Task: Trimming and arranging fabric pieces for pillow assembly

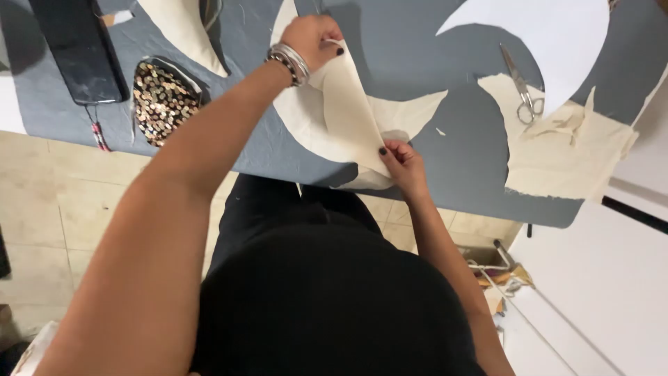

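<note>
A crescent-shaped piece of cream fabric [327, 118] lies on a grey covered table [459, 160]. My left hand [314, 38], with bracelets on the wrist, pinches the far end of the cream fabric and lifts a flap of it. My right hand [402, 163] pinches the near tip of the same fabric at the table's front edge. The lifted flap folds over between the two hands.
Scissors [523, 87] lie on the table to the right, beside a ragged cream fabric scrap [563, 157] and a white curved paper pattern [550, 42]. A sequined piece [161, 101] and a black phone [76, 45] lie at the left. Tiled floor shows below.
</note>
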